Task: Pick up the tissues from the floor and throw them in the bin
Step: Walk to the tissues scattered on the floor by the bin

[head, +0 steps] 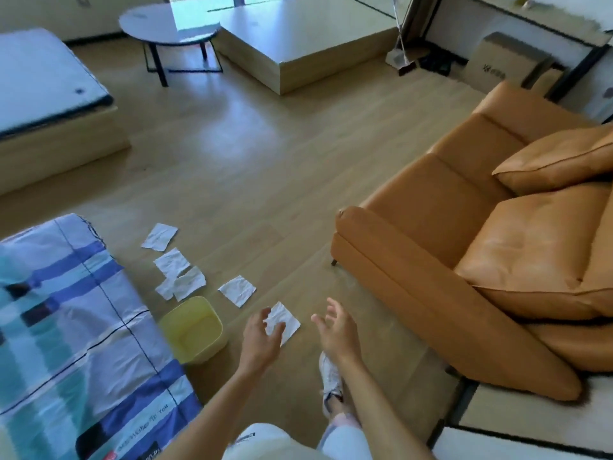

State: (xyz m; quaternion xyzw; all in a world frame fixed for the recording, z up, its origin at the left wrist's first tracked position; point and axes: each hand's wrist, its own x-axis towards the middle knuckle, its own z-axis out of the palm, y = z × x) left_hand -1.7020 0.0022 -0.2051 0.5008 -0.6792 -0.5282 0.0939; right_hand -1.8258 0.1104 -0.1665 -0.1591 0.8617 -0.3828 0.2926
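Observation:
Several white tissues lie on the wooden floor. The nearest tissue (286, 322) lies just past my left hand (262, 340), whose spread fingers overlap its left edge; whether they touch it is unclear. My right hand (335, 330) hovers open to the right of that tissue, holding nothing. Another tissue (237, 290) lies a little farther out. A cluster of tissues (180, 280) and one more tissue (160, 236) lie to the left, beyond the bin. The yellow bin (194, 328) stands open and upright beside the bed, left of my left hand.
A bed with a blue checked cover (66, 327) fills the left foreground. An orange leather sofa (481, 244) stands to the right. My shoe (330, 376) rests on the floor below my right hand. A round table (169, 23) and a low wooden platform (298, 38) stand far back.

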